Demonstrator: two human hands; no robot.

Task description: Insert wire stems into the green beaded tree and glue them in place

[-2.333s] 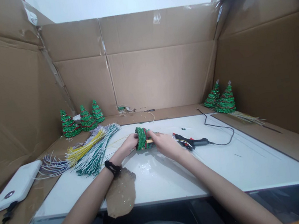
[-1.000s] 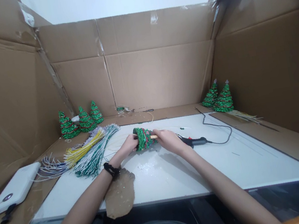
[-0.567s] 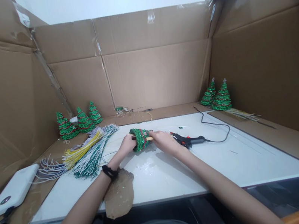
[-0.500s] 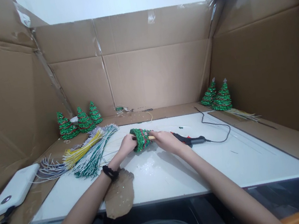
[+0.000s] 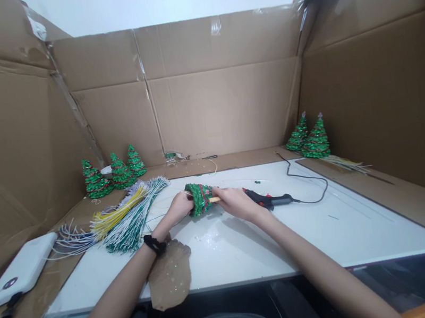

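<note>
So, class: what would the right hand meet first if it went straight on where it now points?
Besides the pale stick it holds, the right hand would probably meet the green tree in the left hand first; whether the two touch is unclear.

Over the tabletop, a tree is sitting between the left hand and the right hand, with a glue gun lying just to the latter's right. Wire bundles are lying farther left, with three trees standing behind them. Two more trees are standing at the back right, and a cardboard scrap is overhanging the front edge.
</note>
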